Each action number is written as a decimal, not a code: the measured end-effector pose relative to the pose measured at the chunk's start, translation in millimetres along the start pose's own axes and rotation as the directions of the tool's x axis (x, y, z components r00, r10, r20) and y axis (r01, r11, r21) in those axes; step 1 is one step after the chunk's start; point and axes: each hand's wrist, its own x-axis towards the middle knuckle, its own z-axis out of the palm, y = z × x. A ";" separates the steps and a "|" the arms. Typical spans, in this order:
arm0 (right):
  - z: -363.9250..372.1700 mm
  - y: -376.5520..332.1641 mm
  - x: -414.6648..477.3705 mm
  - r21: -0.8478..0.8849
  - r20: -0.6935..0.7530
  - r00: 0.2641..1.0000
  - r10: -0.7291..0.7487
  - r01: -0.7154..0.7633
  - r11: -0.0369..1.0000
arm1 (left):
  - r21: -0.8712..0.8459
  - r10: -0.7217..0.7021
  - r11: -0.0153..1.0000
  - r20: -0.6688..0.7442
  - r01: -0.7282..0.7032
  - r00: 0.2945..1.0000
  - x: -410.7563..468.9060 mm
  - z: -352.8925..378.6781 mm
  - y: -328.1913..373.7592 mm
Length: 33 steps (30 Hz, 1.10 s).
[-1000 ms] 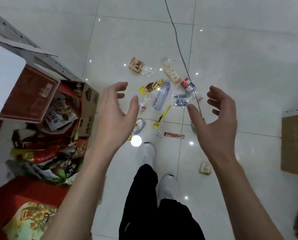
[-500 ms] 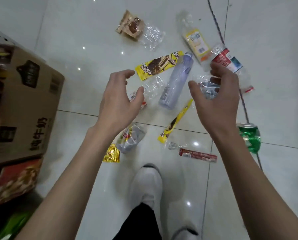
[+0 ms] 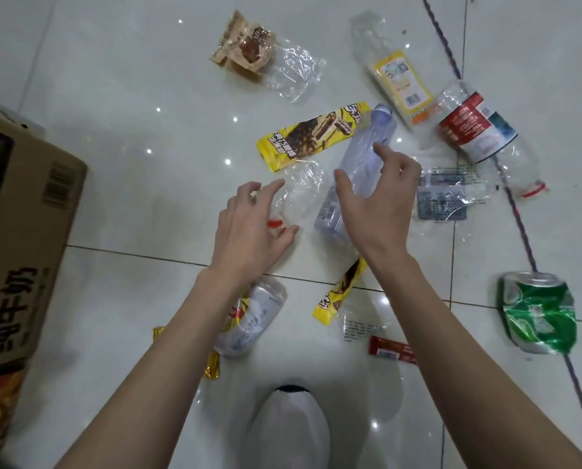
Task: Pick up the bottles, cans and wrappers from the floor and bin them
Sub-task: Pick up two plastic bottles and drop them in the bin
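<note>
Tiled floor (image 3: 120, 184), litter everywhere | left hand (image 3: 252, 228) spread, empty | right hand (image 3: 377, 208) splayed, empty, over pale bottle (image 3: 357, 157) (pre-grab, I'd guess)

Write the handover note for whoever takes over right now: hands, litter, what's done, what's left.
Left hand: open, empty, over the crumpled clear bottle.
Right hand: open, empty, spread over the pale blue bottle.
On the floor: yellow wrapper, green can, white can, more bottles and wrappers around them. Cardboard box stands at left.
Done: nothing lifted in view.
Left: grip both bottles, then bin all the rest.
</note>
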 end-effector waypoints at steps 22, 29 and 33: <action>-7.7 -12.4 -12.2 0.151 0.007 0.993 0.118 -0.117 0.982 | -0.271 -0.104 0.961 -0.173 0.054 0.979 -4.7 -43.4 14.4; -135.6 -99.0 -43.2 0.190 -0.064 0.995 0.073 -0.059 0.980 | -0.371 -0.124 0.928 -0.214 0.037 0.969 -62.7 -153.7 96.0; -241.8 -196.2 -65.7 0.228 -0.079 0.994 0.078 -0.058 0.972 | -0.445 -0.104 0.895 -0.190 0.008 0.976 -113.0 -259.7 169.0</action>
